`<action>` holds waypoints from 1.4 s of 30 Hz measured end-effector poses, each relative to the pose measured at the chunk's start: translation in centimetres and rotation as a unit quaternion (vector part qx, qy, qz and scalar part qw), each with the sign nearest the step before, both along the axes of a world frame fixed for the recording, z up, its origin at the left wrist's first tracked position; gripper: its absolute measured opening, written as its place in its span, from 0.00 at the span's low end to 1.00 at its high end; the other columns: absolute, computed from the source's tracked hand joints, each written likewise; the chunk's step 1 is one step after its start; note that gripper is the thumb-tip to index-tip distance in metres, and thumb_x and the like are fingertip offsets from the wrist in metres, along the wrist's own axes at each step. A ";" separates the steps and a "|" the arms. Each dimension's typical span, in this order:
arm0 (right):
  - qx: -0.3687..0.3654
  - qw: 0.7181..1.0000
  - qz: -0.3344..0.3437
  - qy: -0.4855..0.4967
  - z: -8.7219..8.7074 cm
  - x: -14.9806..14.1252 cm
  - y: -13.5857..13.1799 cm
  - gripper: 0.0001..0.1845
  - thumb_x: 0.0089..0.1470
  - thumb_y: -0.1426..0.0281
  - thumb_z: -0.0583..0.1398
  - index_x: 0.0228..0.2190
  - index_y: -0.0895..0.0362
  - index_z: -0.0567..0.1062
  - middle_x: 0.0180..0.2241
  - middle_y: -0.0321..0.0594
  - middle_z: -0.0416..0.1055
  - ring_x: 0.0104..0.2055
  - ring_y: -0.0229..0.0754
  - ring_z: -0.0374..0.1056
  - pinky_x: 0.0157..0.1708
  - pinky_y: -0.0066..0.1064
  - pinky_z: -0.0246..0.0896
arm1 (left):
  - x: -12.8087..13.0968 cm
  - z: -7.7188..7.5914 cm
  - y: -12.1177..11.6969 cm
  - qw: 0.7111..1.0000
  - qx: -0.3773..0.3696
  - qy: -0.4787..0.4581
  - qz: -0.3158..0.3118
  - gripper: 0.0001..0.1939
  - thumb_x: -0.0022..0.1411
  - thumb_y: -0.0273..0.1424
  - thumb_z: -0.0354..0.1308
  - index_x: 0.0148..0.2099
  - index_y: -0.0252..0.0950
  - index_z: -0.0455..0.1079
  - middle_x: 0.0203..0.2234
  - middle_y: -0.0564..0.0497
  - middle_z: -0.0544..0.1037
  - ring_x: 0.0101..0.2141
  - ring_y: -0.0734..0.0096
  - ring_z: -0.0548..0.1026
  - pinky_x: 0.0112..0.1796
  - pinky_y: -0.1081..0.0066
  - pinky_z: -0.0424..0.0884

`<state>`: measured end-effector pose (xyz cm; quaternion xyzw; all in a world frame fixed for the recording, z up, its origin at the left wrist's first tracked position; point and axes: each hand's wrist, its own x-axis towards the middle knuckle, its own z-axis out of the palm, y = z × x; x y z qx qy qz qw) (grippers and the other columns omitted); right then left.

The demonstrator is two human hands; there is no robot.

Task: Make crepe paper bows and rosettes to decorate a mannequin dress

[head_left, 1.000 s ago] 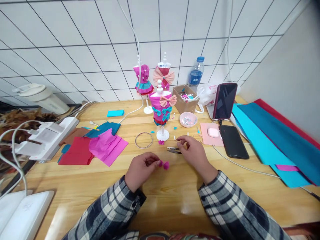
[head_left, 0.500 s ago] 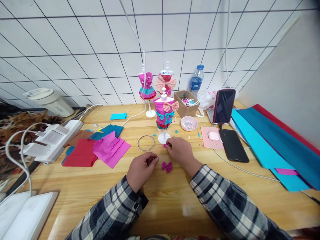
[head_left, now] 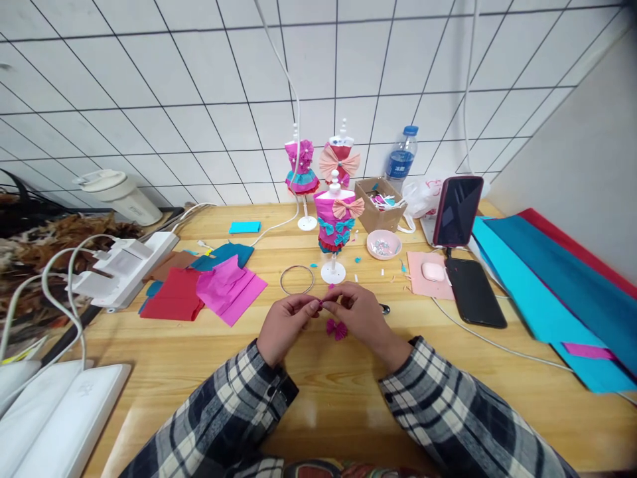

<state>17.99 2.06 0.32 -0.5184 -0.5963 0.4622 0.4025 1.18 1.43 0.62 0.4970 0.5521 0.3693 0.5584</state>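
Note:
My left hand (head_left: 284,326) and my right hand (head_left: 362,321) meet fingertip to fingertip in front of the nearest mannequin. Both are closed in a pinch on a small magenta piece (head_left: 321,303), mostly hidden by the fingers. Just below them a pleated magenta bow (head_left: 337,329) lies on the table. The small dress-form mannequin (head_left: 335,219) wears magenta paper with a peach bow and teal bows. A thin metal ring (head_left: 297,266) lies flat beyond my left hand. Part of a black object (head_left: 385,309) shows behind my right hand.
Two dressed mannequins (head_left: 302,169) stand behind. To the right are a pink bowl (head_left: 383,255) of small beads, a cardboard box (head_left: 365,211), a bottle (head_left: 402,159), phones (head_left: 475,292) and coloured paper sheets (head_left: 562,285). Folded paper (head_left: 174,295) and a power strip (head_left: 149,262) lie left.
My right hand has come back from the mannequin's base to my left hand, and both now pinch the small magenta piece. The black object has come into sight. The view has shifted slightly.

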 end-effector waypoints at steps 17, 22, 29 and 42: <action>-0.053 0.997 0.001 0.054 0.1 0.7 0.1 0.09 0.47 0.68 0.61 0.33 0.56 0.74 0.29 0.38 0.74 0.29 0.39 0.70 0.26 0.30 0.67 | -0.3 0.2 0.0 0.999 -0.002 -0.037 -0.004 0.13 0.50 0.38 0.64 0.32 0.33 0.72 0.22 0.53 0.74 0.24 0.75 0.70 0.28 0.74 0.66; 0.020 0.999 0.006 -0.045 0.1 0.9 0.0 0.09 0.47 0.74 0.57 0.29 0.54 0.79 0.32 0.39 0.74 0.34 0.41 0.71 0.32 0.33 0.67 | -0.3 -0.1 -0.1 0.998 0.001 -0.056 -0.005 0.14 0.50 0.38 0.64 0.32 0.32 0.72 0.22 0.53 0.74 0.25 0.74 0.70 0.30 0.73 0.67; 0.082 0.983 0.052 -0.157 0.8 2.1 -0.6 0.09 0.47 0.72 0.60 0.34 0.56 0.78 0.41 0.43 0.74 0.44 0.46 0.69 0.45 0.40 0.64 | 0.0 0.2 -0.3 0.998 0.032 -0.008 -0.055 0.12 0.52 0.37 0.62 0.32 0.32 0.73 0.23 0.53 0.74 0.26 0.73 0.70 0.31 0.73 0.66; 0.029 0.991 0.062 -0.116 1.2 1.6 -1.1 0.05 0.51 0.68 0.62 0.31 0.53 0.79 0.26 0.35 0.78 0.27 0.38 0.71 0.30 0.29 0.64 | 0.3 -0.2 -0.4 0.996 0.048 0.008 -0.072 0.15 0.57 0.41 0.58 0.34 0.33 0.73 0.25 0.50 0.77 0.29 0.70 0.74 0.34 0.71 0.70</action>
